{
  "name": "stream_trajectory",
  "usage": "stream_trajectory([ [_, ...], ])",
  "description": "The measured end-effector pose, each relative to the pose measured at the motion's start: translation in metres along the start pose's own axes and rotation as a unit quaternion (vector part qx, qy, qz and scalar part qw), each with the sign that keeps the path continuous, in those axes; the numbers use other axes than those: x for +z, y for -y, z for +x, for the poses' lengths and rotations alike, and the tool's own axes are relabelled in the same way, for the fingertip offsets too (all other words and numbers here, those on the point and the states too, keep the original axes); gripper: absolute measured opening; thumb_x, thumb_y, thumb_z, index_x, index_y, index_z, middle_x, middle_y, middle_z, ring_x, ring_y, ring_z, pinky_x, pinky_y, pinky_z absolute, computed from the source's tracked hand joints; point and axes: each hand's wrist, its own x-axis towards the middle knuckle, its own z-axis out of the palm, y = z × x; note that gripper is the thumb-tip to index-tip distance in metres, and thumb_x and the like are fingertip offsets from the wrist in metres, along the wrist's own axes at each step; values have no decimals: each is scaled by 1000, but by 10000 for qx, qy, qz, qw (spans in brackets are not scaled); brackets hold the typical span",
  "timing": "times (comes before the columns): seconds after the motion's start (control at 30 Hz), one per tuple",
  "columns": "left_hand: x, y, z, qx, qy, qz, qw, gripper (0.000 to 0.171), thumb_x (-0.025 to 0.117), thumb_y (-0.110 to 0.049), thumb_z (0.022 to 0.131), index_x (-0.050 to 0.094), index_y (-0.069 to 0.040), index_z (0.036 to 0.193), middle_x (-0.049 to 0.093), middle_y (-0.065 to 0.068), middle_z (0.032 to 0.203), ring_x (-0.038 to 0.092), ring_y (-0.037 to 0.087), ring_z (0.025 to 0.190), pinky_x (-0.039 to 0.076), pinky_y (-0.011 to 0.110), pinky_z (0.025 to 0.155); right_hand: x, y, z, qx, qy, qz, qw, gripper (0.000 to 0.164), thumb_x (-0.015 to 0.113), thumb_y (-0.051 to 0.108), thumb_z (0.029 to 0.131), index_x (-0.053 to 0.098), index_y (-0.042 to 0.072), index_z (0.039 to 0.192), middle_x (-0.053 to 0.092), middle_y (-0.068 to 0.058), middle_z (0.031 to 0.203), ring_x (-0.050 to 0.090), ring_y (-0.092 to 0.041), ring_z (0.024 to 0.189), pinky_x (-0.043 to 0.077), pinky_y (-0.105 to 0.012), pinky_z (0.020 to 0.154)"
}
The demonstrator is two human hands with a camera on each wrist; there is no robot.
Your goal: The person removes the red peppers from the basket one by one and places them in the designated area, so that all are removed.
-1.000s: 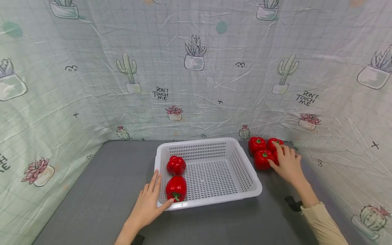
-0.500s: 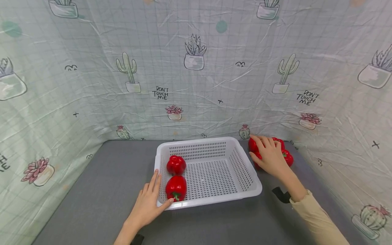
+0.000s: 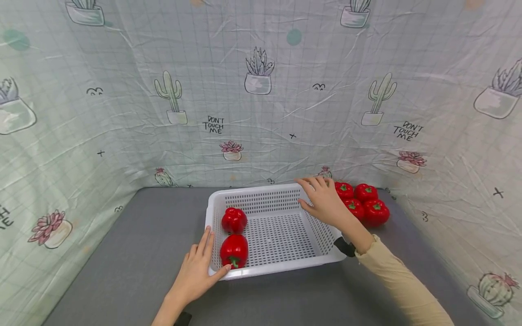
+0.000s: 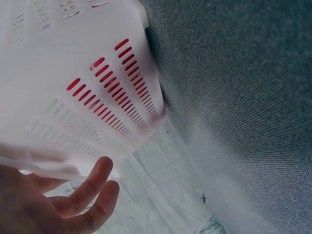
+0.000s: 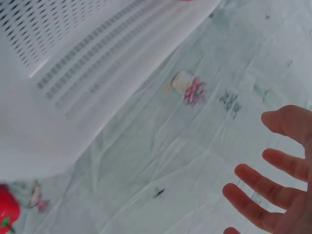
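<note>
A white perforated basket stands on the grey table, with two red bell peppers along its left side. My left hand rests on the basket's left front corner, fingers along the left rim and thumb at the front rim. In the left wrist view, its fingers lie at the rim, and red shows through the wall slots. Over the basket's back right corner is my right hand, fingers spread and slightly bent. The right wrist view shows nothing in this hand, apart from the basket wall.
Several more red bell peppers sit close together on the table, right of the basket; my right forearm partly covers them. A cloth printed with cacti hangs behind and at both sides of the table.
My right hand has moved left, from above the right-hand peppers to over the basket's back right corner, holding nothing. The left hand and the basket have stayed in place.
</note>
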Motion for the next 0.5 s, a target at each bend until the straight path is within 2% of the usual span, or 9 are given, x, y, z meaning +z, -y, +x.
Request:
stream_trajectory([
  [0.27, 0, -1, 0, -21, 36, -23, 10000, 92, 62, -56, 71, 27, -5, 140, 20, 9, 149, 42, 20, 95, 41, 39, 75, 16, 24, 27, -416, 157, 48, 9990, 48, 65, 28, 80, 49, 13, 122, 54, -6, 112, 47, -24, 99, 35, -47, 82],
  [0.5, -1, -2, 1, -60, 34, -56, 10000, 91, 63, -54, 71, 28, -5, 139, 21, 9, 149, 43, 22, 97, 42, 40, 77, 34, 43, 47, -583, 487, 103, 9971, 45, 60, 31, 83, 48, 16, 124, 54, -4, 114, 48, -22, 99, 35, -45, 83],
])
